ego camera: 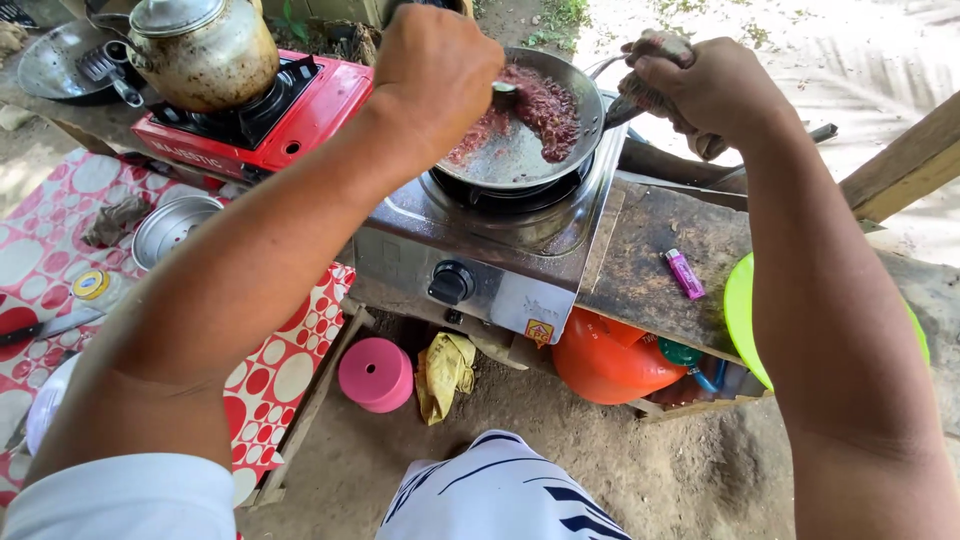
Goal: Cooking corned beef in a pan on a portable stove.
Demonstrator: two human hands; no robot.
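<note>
Pan [520, 150] sitting tilted on steel stove [500, 250], reddish bits inside; probably hot, light, tippy, so I'm gripping handle through cloth [650, 95]; right hand [715, 90] fisting tight round it, arm reaching in from right; left hand [435, 70] curling shut on spoon [503, 95], knuckles up, wrist bending over pan.
</note>
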